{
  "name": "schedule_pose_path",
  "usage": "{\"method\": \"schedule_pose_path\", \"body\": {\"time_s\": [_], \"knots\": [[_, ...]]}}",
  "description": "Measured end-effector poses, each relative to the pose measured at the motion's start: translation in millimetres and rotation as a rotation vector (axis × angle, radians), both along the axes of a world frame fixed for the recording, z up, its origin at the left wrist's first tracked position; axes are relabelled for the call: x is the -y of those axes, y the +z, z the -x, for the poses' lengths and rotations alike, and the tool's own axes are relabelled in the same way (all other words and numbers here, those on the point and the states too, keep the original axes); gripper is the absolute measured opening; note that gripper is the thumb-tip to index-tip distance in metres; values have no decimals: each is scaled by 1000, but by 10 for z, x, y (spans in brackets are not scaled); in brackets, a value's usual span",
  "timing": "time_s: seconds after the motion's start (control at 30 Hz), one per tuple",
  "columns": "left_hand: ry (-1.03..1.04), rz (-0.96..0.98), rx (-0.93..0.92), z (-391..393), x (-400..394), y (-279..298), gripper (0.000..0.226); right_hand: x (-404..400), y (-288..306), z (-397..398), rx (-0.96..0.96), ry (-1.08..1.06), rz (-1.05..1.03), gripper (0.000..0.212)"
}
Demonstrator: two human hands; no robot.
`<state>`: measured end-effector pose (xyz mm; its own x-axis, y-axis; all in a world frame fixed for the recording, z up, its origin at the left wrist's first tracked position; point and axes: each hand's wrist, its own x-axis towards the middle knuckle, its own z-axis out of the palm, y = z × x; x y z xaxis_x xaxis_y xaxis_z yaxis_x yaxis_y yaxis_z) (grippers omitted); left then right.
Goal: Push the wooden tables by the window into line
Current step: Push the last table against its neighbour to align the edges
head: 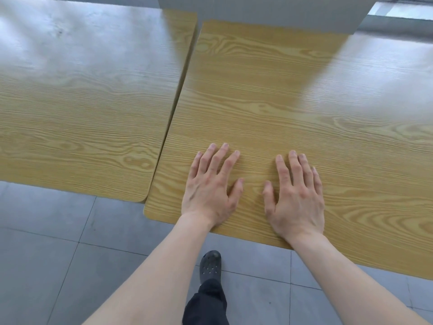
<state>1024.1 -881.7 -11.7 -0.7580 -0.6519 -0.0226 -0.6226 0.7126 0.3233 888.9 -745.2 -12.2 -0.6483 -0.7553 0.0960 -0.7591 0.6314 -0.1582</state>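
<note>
Across the lower centre of the frame, I had both palms pressed flat on the right-hand wooden table (304, 109), the left hand (208, 186) and the right hand (296, 195) side by side with fingers spread, clamped on nothing. They lay just inside the table's near edge, close to its rounded near-left corner. That corner stuck out toward the bottom of the frame past the matching corner of the left-hand wooden table (82, 102), so the two near edges stood out of line. A narrow dark gap ran between the tops from lower centre up toward upper centre, and looked to widen a little at the far end. The table's long axis ran across the frame to the right, and both hands sat at its left end, the left one nearer the gap. I judged the next push had to go away from me, toward the window (403, 10) in the upper right. No container lay on either top. One dark clog (210, 266) stood on the grey tiled floor (46, 254).
</note>
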Motion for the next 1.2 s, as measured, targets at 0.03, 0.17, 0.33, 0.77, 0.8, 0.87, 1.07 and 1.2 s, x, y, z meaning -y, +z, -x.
{"method": "schedule_pose_path", "body": {"time_s": [0.03,0.17,0.33,0.77,0.8,0.87,1.07,1.2], "knots": [[-3,0,-2,37,33,-1,61,27,-3,33,1,-5,1,64],[-18,1,-8,181,151,-2,62,121,-6,159,4,-27,-5,65],[-29,-2,-12,314,279,0,62,228,-5,265,9,-42,-9,65],[-83,-56,23,329,384,149,58,280,247,384,80,-37,-71,57],[-84,-51,29,364,442,207,57,313,311,447,84,-46,-70,55],[-70,-48,25,497,612,350,56,401,423,601,93,-84,-68,51],[-109,-32,-25,1103,1148,667,55,663,664,1101,140,-169,-79,49],[-127,-11,-19,1542,1470,753,55,887,713,1576,141,-185,-77,50]]}}
